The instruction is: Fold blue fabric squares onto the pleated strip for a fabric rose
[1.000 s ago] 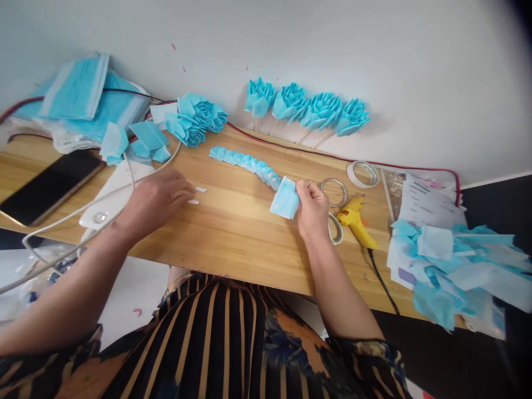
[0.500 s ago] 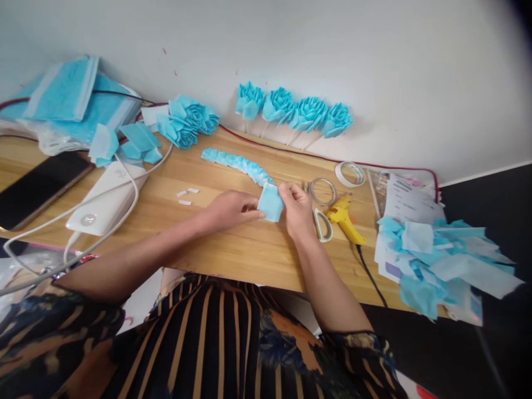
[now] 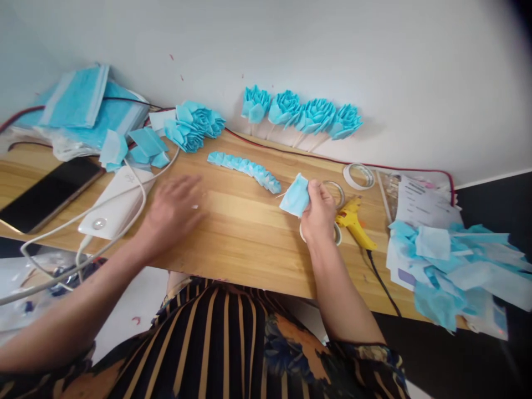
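My right hand [image 3: 319, 213] grips a square light-blue piece of mask fabric [image 3: 296, 195] by its right edge, raised over the table. A thin pale strand sticks out from the fabric's left side. My left hand [image 3: 177, 202], blurred by motion, hovers over the left middle of the table with its fingers stretched out. By its fingertips lies a small white strip [image 3: 194, 206]; the hand covers the spot around it. Just beyond the held fabric, a curved row of folded light-blue petals [image 3: 245, 166] lies on the wood.
Blue fabric roses [image 3: 316, 115] lean against the wall, with more roses [image 3: 191, 126] to their left. A yellow glue gun [image 3: 355, 224] and a tape roll [image 3: 358, 176] are at right, near fabric scraps [image 3: 449, 260]. Face masks [image 3: 78, 100], a phone [image 3: 50, 194] and a corded power bank [image 3: 114, 205] are left.
My left hand has let go of the blue fabric and moved left across the table to the small white strips. My right hand still holds the fabric, now slightly farther right and tilted.
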A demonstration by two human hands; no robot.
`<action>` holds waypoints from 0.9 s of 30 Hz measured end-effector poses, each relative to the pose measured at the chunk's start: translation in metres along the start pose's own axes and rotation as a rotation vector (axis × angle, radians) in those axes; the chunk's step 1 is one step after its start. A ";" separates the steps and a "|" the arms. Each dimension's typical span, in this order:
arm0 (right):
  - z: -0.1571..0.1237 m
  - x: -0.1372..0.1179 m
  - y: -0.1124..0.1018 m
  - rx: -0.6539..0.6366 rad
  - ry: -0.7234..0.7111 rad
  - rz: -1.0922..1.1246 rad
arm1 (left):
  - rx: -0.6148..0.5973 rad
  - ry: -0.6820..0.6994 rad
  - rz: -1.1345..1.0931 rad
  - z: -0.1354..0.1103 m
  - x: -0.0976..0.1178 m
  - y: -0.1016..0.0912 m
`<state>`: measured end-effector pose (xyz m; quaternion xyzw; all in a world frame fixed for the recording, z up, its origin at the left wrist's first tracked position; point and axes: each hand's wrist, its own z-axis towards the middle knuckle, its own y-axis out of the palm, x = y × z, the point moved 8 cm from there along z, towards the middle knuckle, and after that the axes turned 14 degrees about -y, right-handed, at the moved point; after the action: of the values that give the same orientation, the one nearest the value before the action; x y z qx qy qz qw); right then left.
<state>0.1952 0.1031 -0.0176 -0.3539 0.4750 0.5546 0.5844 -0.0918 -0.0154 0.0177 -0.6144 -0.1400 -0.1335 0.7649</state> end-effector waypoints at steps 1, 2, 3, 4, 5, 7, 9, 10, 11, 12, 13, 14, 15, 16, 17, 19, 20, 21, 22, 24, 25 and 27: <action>0.000 0.001 -0.001 0.009 0.004 -0.001 | -0.022 0.092 0.008 -0.012 0.015 0.009; 0.000 0.001 -0.002 0.023 0.008 0.002 | -0.087 0.198 -0.001 -0.024 0.031 0.020; 0.000 0.001 -0.002 0.033 0.013 0.008 | -0.186 0.301 -0.008 -0.038 0.045 0.032; 0.001 0.001 -0.003 0.044 0.019 0.016 | -0.242 0.366 -0.017 -0.048 0.054 0.039; 0.001 0.001 -0.003 0.052 0.024 0.026 | -0.256 0.378 -0.017 -0.054 0.057 0.041; 0.000 0.001 -0.002 0.057 0.035 0.043 | -0.187 0.225 0.025 -0.051 0.043 0.032; 0.000 0.000 -0.001 0.056 0.044 0.044 | -0.047 0.041 0.041 -0.043 0.017 0.012; -0.001 0.000 0.000 0.053 0.049 0.038 | 0.005 -0.011 0.031 -0.039 0.007 0.002; -0.001 0.000 0.001 0.047 0.053 0.032 | 0.046 -0.041 0.013 -0.036 -0.001 -0.006; -0.002 -0.001 0.002 0.040 0.055 0.027 | 0.072 -0.062 -0.006 -0.032 -0.006 -0.012; -0.002 -0.001 0.003 0.032 0.055 0.025 | 0.087 -0.075 -0.023 -0.027 -0.009 -0.014; -0.002 -0.001 0.004 0.021 0.052 0.023 | 0.090 -0.084 -0.033 -0.023 -0.010 -0.014; -0.002 -0.002 0.005 0.011 0.046 0.021 | 0.075 -0.087 -0.036 -0.018 -0.010 -0.011; -0.002 -0.002 0.006 0.003 0.037 0.016 | 0.042 -0.084 -0.033 -0.013 -0.009 -0.006; -0.002 -0.003 0.006 -0.002 0.028 0.011 | -0.001 -0.076 -0.022 -0.009 -0.008 0.000; -0.002 -0.003 0.006 -0.002 0.018 0.005 | -0.063 -0.047 0.017 -0.005 -0.008 0.008; -0.002 -0.003 0.005 0.002 0.019 0.009 | -0.051 -0.041 0.029 -0.004 -0.010 0.006; -0.002 -0.003 0.005 0.008 0.023 0.018 | -0.020 -0.039 0.032 -0.005 -0.012 0.001; -0.002 -0.002 0.005 0.011 0.029 0.030 | 0.060 -0.052 0.013 -0.006 -0.016 -0.010; -0.003 -0.003 0.006 0.011 0.036 0.050 | 0.178 -0.081 -0.010 -0.013 -0.023 -0.029; -0.004 -0.003 0.007 0.006 0.036 0.056 | 0.225 -0.093 -0.019 -0.019 -0.025 -0.036; -0.005 -0.003 0.008 -0.006 0.036 0.061 | 0.255 -0.100 -0.020 -0.031 -0.023 -0.043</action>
<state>0.1868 0.0987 -0.0150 -0.3511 0.4942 0.5672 0.5575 -0.1279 -0.0544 0.0412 -0.5166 -0.2002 -0.0915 0.8275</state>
